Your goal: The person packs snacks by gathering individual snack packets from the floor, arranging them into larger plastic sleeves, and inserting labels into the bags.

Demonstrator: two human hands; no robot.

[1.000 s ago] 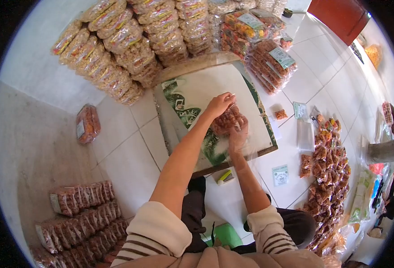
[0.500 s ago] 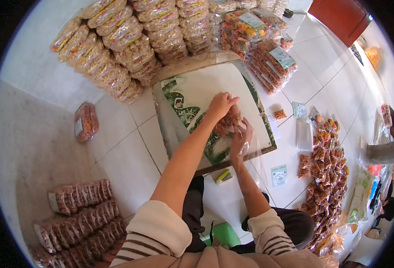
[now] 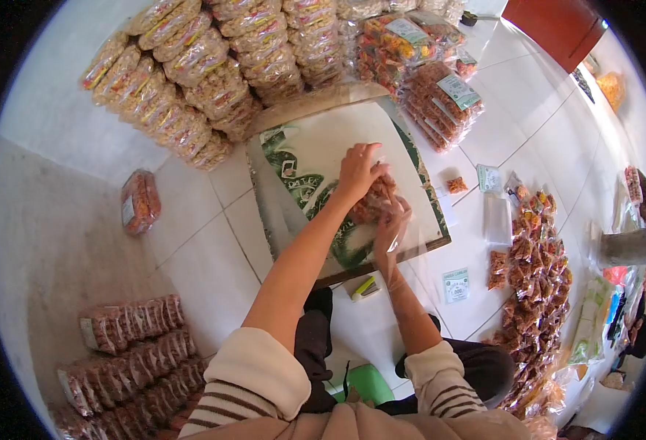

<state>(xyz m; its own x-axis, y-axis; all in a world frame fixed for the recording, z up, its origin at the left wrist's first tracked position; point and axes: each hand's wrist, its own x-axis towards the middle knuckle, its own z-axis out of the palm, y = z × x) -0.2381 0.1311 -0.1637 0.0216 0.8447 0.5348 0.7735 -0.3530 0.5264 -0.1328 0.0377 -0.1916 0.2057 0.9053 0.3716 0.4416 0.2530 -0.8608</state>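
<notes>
A clear plastic bag of brown snack pieces [image 3: 371, 203] lies on the white, green-printed top of a low board-like stand [image 3: 338, 139]. My left hand [image 3: 358, 174] is at the bag's upper end, fingers bent around its edge and thumb against the plastic. On the bag's lower right side, my right hand [image 3: 392, 226] pinches the film, and loose clear plastic shows over its fingers. Part of the bag is hidden beneath both hands. Below the stand's near edge, a yellow-green cutter or stapler-like tool [image 3: 367, 287] rests on a small box.
Tall stacks of bagged snacks [image 3: 213, 73] stand behind the stand. Packed bundles [image 3: 440, 106] sit at its far right. Small snack packets [image 3: 536, 293] heap on the right, near printed labels [image 3: 456, 286] and clear empty bags [image 3: 497, 221]. Rows of brown packs [image 3: 129, 359] lie lower left.
My left hand has loosened from a tighter curl, its fingers reaching further out. My right hand's fingers have drawn closer together on the bag.
</notes>
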